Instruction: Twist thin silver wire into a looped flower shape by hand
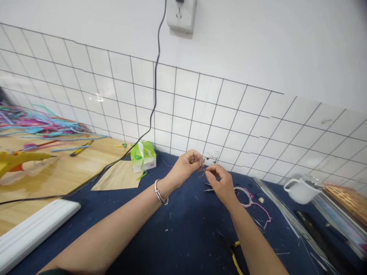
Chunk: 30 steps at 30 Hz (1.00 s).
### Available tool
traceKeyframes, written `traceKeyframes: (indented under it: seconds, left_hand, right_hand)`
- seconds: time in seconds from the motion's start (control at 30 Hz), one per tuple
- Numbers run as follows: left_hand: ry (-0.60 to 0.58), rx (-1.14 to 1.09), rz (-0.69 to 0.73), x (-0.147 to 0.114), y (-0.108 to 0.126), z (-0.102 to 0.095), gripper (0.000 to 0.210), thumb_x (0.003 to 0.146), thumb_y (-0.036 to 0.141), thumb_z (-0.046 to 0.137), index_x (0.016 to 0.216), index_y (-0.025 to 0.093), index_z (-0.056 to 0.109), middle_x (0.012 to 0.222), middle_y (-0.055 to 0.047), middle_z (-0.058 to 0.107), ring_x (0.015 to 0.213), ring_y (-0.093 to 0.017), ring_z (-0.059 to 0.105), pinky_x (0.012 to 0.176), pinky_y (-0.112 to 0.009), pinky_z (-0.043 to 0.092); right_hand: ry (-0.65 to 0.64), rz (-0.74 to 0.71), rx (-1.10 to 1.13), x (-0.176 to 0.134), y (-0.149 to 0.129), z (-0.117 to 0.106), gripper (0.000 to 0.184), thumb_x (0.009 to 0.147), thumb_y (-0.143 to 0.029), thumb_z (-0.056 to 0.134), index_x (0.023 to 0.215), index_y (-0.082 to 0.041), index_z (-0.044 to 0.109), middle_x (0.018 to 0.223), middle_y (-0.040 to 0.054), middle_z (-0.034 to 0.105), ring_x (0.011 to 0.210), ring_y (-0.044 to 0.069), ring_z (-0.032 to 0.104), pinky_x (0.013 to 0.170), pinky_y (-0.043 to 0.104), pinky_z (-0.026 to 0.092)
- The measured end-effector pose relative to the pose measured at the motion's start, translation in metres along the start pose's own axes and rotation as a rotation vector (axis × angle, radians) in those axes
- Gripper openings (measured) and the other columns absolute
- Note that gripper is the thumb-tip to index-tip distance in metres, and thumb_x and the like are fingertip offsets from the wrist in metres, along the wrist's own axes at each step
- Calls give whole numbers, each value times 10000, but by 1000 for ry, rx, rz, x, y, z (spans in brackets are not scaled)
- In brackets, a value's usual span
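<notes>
Close to the tiled wall, my left hand (190, 165) is closed on a tangle of thin wire (211, 157), its loops sticking out past the fingertips. My right hand (220, 178) pinches a strand at the lower side of the same wire. Fine detail of the wire is too small to tell. Just below my right hand lie the metal points of a tool (208, 187), its rest hidden by the hand. Yellow-handled pliers (235, 256) lie on the dark blue cloth (183, 229), partly behind my right forearm.
To the right are a ring-shaped spool (243, 197), pink pipe cleaner (265, 212), long wires (282, 208) and a white mug (302, 190). Left stand a green tissue pack (145, 156), a yellow glue gun (21, 162) and a white power strip (37, 229). A black cable (155, 88) hangs down the wall.
</notes>
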<state>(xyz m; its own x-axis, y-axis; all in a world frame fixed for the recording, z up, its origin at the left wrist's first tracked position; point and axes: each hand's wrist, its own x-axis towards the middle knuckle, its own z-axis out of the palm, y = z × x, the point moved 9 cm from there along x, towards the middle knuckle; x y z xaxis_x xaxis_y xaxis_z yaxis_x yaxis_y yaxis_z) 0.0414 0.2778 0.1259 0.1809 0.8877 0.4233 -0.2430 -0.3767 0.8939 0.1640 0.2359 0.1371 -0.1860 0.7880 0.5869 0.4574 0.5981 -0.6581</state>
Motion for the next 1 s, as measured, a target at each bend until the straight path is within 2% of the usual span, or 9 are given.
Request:
traceKeyframes:
  seconds: [0.2, 0.33, 0.47, 0.6, 0.8, 1.0]
  left_hand:
    - [-13, 239, 82, -6, 5, 8, 99, 723, 128, 567, 814, 165, 557, 728, 1, 565, 639, -102, 497, 592, -218, 384]
    - [-15, 383, 164, -11, 15, 14, 135, 722, 107, 552, 828, 185, 583, 726, 0, 579, 651, -119, 508, 619, -235, 385]
    - [17, 479, 218, -14, 21, 14, 159, 712, 97, 552, 822, 202, 597, 721, 1, 587, 653, -129, 510, 616, -239, 374]
    - [10, 523, 222, -14, 20, 15, 132, 710, 96, 545, 791, 196, 577, 688, 8, 570, 622, -122, 490, 587, -232, 355]
    - [8, 502, 215, -13, 18, 15, 79, 695, 113, 550, 725, 186, 552, 649, 14, 539, 594, -113, 456, 567, -228, 336]
    - [44, 451, 178, -14, 17, 13, 71, 689, 138, 575, 734, 189, 555, 644, 16, 539, 575, -110, 449, 552, -223, 334]
  right_hand:
    - [53, 140, 81, -1, 18, -2, 190, 819, -346, 498, 854, -182, 589, 752, 11, 602, 678, 152, 556, 647, 255, 442]
    - [113, 140, 26, -1, 20, -5, 174, 790, -344, 527, 751, -184, 581, 686, -5, 575, 628, 143, 522, 614, 249, 425]
    - [173, 104, 4, -1, 16, -12, 139, 770, -307, 537, 736, -183, 588, 707, 1, 585, 674, 152, 530, 668, 264, 430]
    - [150, 152, 65, -1, 20, -10, 146, 770, -310, 544, 769, -177, 606, 705, 0, 599, 659, 148, 536, 642, 255, 435]
    - [173, 129, -5, -2, 15, -10, 125, 754, -263, 528, 722, -178, 613, 687, -2, 602, 649, 147, 540, 656, 257, 437]
    - [72, 62, 64, 0, 6, -4, 99, 769, -254, 514, 758, -175, 574, 713, 0, 575, 670, 142, 524, 671, 254, 437]
